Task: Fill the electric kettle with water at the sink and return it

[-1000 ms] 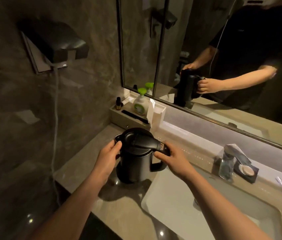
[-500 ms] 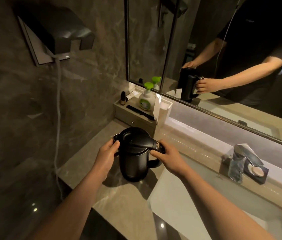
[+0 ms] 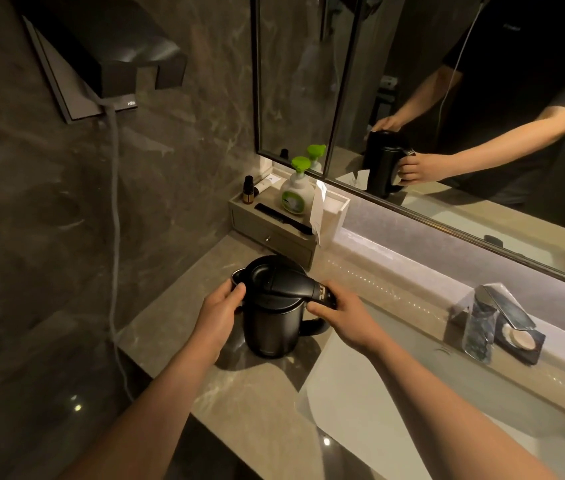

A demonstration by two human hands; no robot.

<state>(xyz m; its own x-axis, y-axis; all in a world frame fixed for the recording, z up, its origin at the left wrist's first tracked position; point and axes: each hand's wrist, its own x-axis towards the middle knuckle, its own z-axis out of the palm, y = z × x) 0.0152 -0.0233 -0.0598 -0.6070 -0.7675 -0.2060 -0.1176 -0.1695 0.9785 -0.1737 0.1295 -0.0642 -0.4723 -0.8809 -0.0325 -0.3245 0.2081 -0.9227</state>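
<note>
Beside the white rectangular sink basin (image 3: 360, 382), both hands' fingers grip the upright matte black electric kettle (image 3: 274, 327): left hand (image 3: 220, 313) wraps the body, right hand (image 3: 343, 315) its handle; best open the lid before moving under the chrome tap (image 3: 481, 320).

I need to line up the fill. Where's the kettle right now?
In the head view the kettle stands upright on the counter, just left of the sink and in front of the tray, with the left hand and right hand on it.

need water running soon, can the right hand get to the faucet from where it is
Probably yes. The right hand grips the kettle handle, and the faucet stands further right behind the sink, with only open basin between them. It would have to release the handle first.
</note>
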